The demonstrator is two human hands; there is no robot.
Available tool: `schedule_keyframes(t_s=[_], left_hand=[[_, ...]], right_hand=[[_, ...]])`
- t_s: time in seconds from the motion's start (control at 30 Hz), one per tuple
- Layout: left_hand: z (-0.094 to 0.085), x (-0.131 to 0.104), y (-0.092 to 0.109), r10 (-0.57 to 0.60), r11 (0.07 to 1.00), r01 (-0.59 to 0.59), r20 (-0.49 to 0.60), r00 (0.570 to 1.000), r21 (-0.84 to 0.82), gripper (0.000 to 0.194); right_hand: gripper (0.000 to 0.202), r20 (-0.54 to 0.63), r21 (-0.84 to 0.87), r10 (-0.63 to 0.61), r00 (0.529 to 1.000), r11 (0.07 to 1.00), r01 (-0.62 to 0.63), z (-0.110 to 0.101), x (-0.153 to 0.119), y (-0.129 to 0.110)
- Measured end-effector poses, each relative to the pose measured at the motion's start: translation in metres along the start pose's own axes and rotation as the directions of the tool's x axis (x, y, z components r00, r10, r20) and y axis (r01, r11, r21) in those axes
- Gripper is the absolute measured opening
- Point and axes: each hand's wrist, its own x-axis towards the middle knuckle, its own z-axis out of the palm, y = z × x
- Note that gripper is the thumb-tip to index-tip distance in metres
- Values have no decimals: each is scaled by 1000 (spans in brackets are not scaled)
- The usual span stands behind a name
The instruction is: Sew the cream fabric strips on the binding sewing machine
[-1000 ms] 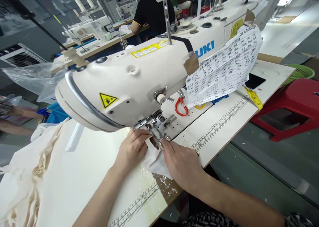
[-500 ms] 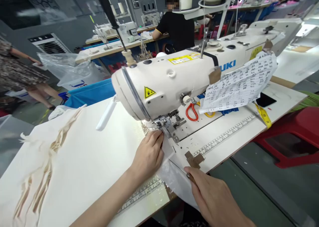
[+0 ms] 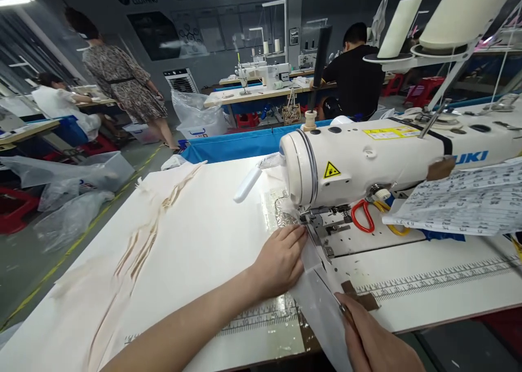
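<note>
Sheer white fabric [image 3: 322, 312] runs from the sewing machine's [image 3: 354, 160] presser foot down over the table's front edge. My left hand [image 3: 281, 258] lies on it just in front of the foot, fingers bunched together on the cloth. Lower right, my right hand [image 3: 373, 334] is closed around a thin pointed metal tool [image 3: 328, 287], whose shaft lies along the fabric's right side; my fingers cover its rear part. The needle point is hard to make out.
Cream fabric strips [image 3: 153, 230] lie on the table's left. Red-handled scissors [image 3: 362, 216] rest beneath the machine arm, near a handwritten sheet [image 3: 468, 203]. A ruler strip [image 3: 436, 277] runs along the front. One person [image 3: 122, 78] stands back left; another [image 3: 353, 78] sits behind.
My view has swung left and up, so the machine appears farther right and more of the room shows. Both hands keep about the same places at the fabric.
</note>
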Motion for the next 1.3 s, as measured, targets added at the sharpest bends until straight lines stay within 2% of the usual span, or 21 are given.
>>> schedule_keyframes(t_s=[0.23, 0.47, 0.77, 1.0, 1.3], left_hand=[[-2, 2, 9, -35, 997, 35, 3, 999, 63, 52], [5, -4, 13, -13, 991, 14, -7, 1000, 136, 52], [9, -7, 15, 75, 979, -62, -61, 995, 192, 48], [10, -9, 14, 70, 993, -65, -45, 997, 98, 50], [8, -5, 11, 43, 989, -28, -93, 995, 148, 46]], right_hand=[[37, -26, -11, -81, 996, 997, 81, -6, 10, 3], [34, -55, -50, 27, 998, 998, -30, -7, 25, -13], [36, 66, -59, 136, 989, 989, -132, -5, 35, -18], [36, 124, -32, 173, 977, 985, -170, -7, 45, -20], [33, 199, -75, 217, 956, 976, -205, -3, 61, -19]])
